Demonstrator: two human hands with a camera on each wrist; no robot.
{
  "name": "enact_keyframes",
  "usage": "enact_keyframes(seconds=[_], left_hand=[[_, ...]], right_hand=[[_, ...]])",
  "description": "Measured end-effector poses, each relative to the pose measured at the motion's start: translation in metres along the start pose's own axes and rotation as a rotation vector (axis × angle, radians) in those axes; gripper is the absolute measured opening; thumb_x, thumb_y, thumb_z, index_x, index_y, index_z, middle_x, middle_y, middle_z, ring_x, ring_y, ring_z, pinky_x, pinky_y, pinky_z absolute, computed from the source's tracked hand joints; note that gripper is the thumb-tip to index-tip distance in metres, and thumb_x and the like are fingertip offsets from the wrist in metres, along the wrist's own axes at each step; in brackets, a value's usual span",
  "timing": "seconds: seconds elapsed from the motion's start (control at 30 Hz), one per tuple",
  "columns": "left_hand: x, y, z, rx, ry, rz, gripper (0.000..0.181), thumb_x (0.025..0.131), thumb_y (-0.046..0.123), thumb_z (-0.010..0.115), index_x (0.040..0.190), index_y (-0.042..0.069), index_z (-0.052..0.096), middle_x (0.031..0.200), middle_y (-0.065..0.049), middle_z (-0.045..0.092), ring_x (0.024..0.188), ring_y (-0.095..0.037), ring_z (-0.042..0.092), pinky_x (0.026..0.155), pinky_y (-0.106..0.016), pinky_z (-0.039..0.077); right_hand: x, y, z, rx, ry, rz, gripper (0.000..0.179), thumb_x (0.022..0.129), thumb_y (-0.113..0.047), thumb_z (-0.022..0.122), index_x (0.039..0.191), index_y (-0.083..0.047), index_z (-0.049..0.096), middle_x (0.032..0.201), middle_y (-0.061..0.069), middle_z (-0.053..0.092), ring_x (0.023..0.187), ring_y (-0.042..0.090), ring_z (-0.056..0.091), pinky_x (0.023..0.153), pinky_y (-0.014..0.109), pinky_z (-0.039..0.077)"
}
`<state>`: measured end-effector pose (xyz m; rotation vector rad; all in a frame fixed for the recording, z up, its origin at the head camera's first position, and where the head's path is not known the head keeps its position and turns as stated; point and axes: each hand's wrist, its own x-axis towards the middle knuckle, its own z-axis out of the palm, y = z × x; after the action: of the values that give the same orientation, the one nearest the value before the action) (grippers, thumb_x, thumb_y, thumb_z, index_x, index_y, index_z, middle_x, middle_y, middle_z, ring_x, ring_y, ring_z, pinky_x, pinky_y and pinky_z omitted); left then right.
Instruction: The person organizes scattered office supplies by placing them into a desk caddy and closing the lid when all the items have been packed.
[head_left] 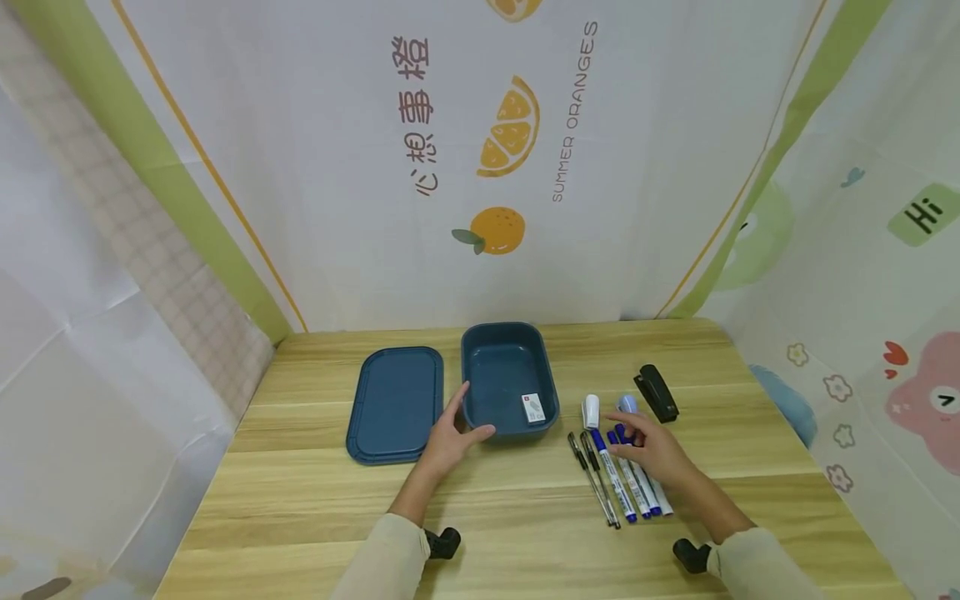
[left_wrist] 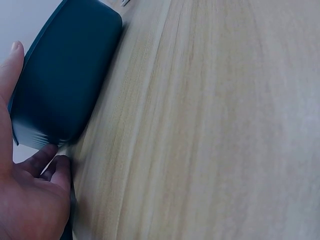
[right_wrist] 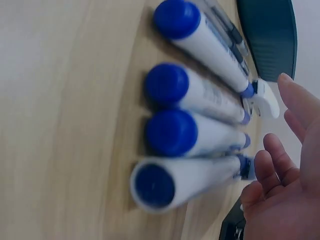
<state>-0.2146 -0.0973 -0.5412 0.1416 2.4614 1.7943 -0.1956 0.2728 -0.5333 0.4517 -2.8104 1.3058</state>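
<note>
Loosely spread fingers (head_left: 456,402), left hand (head_left: 445,443) at bin (head_left: 491,373), right hand (head_left: 663,454) over markers (head_left: 615,481), pens (head_left: 596,492) beside, stapler (head_left: 657,393) beyond.

I've got the right hand (right_wrist: 287,197) loosely bent at the far ends of four white markers (right_wrist: 212,100), thick blue ends facing me, the nearest one rimmed white. Two slim pens (right_wrist: 228,28) lie alongside; toward the wooden surface's (right_wrist: 65,120) far edge I see a white rounded object (right_wrist: 266,102) and a teal container (right_wrist: 267,40).

cream sleeves (head_left: 386,562), black wrist cameras (head_left: 444,543), bare hands (head_left: 447,446)
</note>
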Motion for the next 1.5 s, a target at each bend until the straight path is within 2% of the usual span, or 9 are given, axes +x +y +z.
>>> enact_keyframes(seconds=[0.1, 0.43, 0.63, 0.9, 1.1, 1.2, 1.5], left_hand=[[0.000, 0.000, 0.000, 0.003, 0.006, -0.002, 0.087, 0.085, 0.030, 0.077, 0.155, 0.027, 0.026, 0.155, -0.021, 0.026, 0.140, -0.038, 0.028, 0.109, -0.052, 0.031], [0.001, -0.001, -0.001, 0.016, 0.006, -0.002, 0.088, 0.084, 0.032, 0.078, 0.155, 0.029, 0.026, 0.155, -0.021, 0.027, 0.140, -0.039, 0.028, 0.108, -0.054, 0.031], [0.001, -0.002, 0.000, 0.022, 0.000, -0.002, 0.089, 0.083, 0.035, 0.079, 0.155, 0.027, 0.027, 0.154, -0.022, 0.028, 0.139, -0.038, 0.029, 0.108, -0.053, 0.031], [0.000, -0.002, -0.001, 0.002, -0.006, 0.012, 0.089, 0.084, 0.030, 0.078, 0.155, 0.025, 0.026, 0.154, -0.023, 0.026, 0.139, -0.040, 0.028, 0.108, -0.055, 0.031], [0.000, -0.001, -0.001, -0.004, -0.009, 0.010, 0.089, 0.084, 0.030, 0.078, 0.155, 0.025, 0.026, 0.155, -0.022, 0.025, 0.140, -0.039, 0.027, 0.109, -0.054, 0.029], [0.000, -0.001, -0.001, -0.007, -0.009, 0.011, 0.089, 0.084, 0.031, 0.078, 0.155, 0.025, 0.026, 0.155, -0.022, 0.026, 0.140, -0.039, 0.028, 0.109, -0.054, 0.030], [0.000, -0.001, -0.001, -0.008, -0.010, 0.011, 0.089, 0.083, 0.032, 0.079, 0.155, 0.027, 0.026, 0.155, -0.022, 0.026, 0.140, -0.038, 0.027, 0.110, -0.053, 0.029]], right_hand=[[-0.002, 0.004, -0.005, -0.016, 0.006, 0.013, 0.051, 0.083, -0.012, 0.078, 0.130, -0.004, 0.061, 0.088, 0.007, 0.051, 0.072, 0.016, 0.044, 0.061, 0.025, 0.041], [-0.011, 0.021, -0.013, -0.042, 0.017, -0.025, 0.047, 0.082, -0.008, 0.078, 0.126, -0.001, 0.063, 0.084, 0.007, 0.051, 0.070, 0.013, 0.043, 0.059, 0.025, 0.040], [-0.018, 0.024, -0.018, -0.024, -0.007, 0.017, 0.046, 0.080, -0.004, 0.078, 0.124, -0.002, 0.064, 0.087, 0.005, 0.054, 0.074, 0.013, 0.047, 0.062, 0.025, 0.044], [-0.023, 0.029, -0.022, 0.020, -0.080, 0.077, 0.045, 0.080, 0.002, 0.074, 0.124, -0.002, 0.063, 0.086, 0.004, 0.054, 0.073, 0.014, 0.049, 0.061, 0.024, 0.045], [-0.025, 0.030, -0.025, 0.065, -0.118, 0.004, 0.044, 0.081, 0.003, 0.072, 0.124, 0.004, 0.061, 0.078, 0.002, 0.053, 0.068, 0.011, 0.048, 0.056, 0.024, 0.044], [-0.026, 0.031, -0.025, 0.045, -0.140, -0.021, 0.046, 0.081, 0.001, 0.073, 0.124, 0.005, 0.060, 0.075, -0.001, 0.052, 0.065, 0.009, 0.048, 0.054, 0.023, 0.044], [-0.027, 0.031, -0.024, -0.069, -0.189, -0.031, 0.047, 0.083, -0.007, 0.075, 0.126, 0.002, 0.062, 0.070, -0.005, 0.048, 0.061, 0.006, 0.044, 0.051, 0.024, 0.040]])
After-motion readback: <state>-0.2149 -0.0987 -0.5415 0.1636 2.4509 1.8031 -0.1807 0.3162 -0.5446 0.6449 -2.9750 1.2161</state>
